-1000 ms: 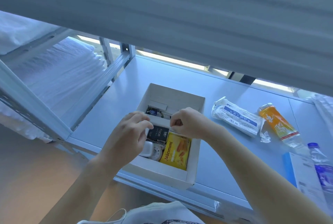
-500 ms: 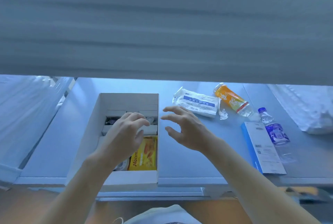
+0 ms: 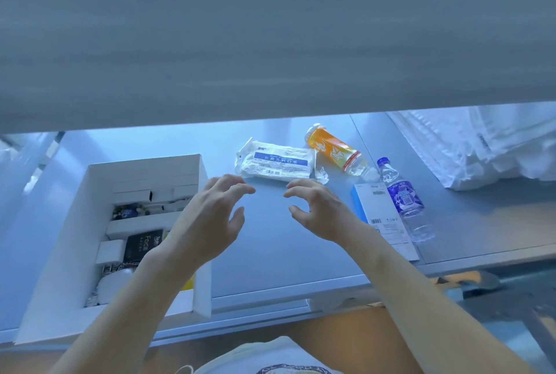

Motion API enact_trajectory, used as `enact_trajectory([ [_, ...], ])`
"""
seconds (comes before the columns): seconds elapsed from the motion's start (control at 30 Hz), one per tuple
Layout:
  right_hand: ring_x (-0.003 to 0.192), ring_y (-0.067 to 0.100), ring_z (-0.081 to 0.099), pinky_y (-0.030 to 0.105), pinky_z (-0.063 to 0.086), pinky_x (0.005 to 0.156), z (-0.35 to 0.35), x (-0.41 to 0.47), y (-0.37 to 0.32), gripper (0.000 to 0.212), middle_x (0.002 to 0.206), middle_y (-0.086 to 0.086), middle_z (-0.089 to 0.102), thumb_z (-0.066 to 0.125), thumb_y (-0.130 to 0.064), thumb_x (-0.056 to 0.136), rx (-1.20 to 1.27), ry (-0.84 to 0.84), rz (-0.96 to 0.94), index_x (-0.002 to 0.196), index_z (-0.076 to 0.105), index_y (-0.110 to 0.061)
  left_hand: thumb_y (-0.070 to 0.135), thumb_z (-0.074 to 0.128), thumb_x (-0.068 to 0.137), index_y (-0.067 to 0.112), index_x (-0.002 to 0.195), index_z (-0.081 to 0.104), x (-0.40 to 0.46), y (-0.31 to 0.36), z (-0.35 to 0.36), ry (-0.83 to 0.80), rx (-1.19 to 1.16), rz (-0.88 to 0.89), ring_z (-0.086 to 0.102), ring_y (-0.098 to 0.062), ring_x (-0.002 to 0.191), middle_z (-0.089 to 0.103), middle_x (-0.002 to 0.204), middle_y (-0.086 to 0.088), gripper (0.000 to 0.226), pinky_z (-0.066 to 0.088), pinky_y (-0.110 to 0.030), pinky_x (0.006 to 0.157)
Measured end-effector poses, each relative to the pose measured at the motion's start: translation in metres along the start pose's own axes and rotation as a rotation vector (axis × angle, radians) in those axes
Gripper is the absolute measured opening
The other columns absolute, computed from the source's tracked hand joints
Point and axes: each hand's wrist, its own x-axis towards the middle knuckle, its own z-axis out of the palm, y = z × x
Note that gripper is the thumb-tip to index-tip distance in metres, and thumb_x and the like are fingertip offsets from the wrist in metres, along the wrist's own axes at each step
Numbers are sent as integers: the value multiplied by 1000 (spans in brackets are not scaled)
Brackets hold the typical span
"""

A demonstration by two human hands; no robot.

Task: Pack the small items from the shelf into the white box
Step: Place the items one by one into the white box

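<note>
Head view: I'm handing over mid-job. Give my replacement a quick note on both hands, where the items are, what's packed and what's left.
Left hand: open, empty, above the white box's right wall.
Right hand: open, empty, above the shelf, just short of the mask pack.
White box: on the shelf's left, already holds a black packet and several small white pieces.
Left to pack: mask pack, orange bottle, blue-labelled water bottle, blue-edged white carton, all lying right of the box.
Likely next: the mask pack.
</note>
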Motion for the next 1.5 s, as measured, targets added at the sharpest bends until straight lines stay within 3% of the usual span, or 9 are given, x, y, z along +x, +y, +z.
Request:
enact_trajectory([
  [0.23,140,19,43,36,35,116,-13,-2,46,48,147,-2,52,69,-25,93,-69,-50,101,139,60,-16,17,62,95,25,131,62,10,23,28,-47,3,-36,49,-16,124,54,133,11,37,49,-37,96],
  [0.4,155,21,20,41,28,123,-11,8,69,78,168,1,22,70,-35,91,-148,-174,160,159,32,-23,20,60,97,26,133,60,10,38,44,-57,10,-81,47,-15,127,51,137,11,37,45,-36,101],
  [0.53,158,20,6,43,22,126,1,20,81,95,172,-1,5,72,-44,89,-205,-190,164,164,16,-27,20,60,98,27,133,60,3,48,54,-50,8,-116,47,-13,126,51,138,12,36,46,-33,98],
  [0.8,159,23,0,48,17,127,14,61,84,120,173,-7,-3,84,-56,72,-257,-224,74,164,11,-32,22,58,99,28,136,58,-9,50,66,-62,17,-189,44,-12,131,49,140,11,37,43,-32,104],
  [0.97,160,24,-5,57,14,126,5,94,86,138,173,-6,-7,91,-60,57,-310,-375,43,164,8,-35,22,58,99,29,135,59,-16,50,69,-46,25,-224,45,-11,129,49,138,12,37,42,-29,103],
  [1.13,160,23,-5,49,16,126,6,108,90,137,173,-7,-5,92,-60,58,-302,-469,34,164,8,-38,21,59,98,29,133,60,-21,50,73,-40,22,-240,46,-10,128,50,137,12,37,42,-28,104],
  [1.3,160,19,0,44,16,126,8,92,95,116,173,-10,4,85,-60,69,-252,-455,-8,162,18,-43,22,58,98,28,135,59,-21,51,81,-74,27,-250,46,-12,129,50,139,10,37,41,-28,105],
  [1.5,153,16,20,37,27,122,2,38,80,98,164,-10,27,83,-57,69,-229,-422,-62,155,37,-42,23,61,94,28,148,44,-11,53,93,-102,71,-234,39,-17,135,42,147,8,56,40,-32,108],
])
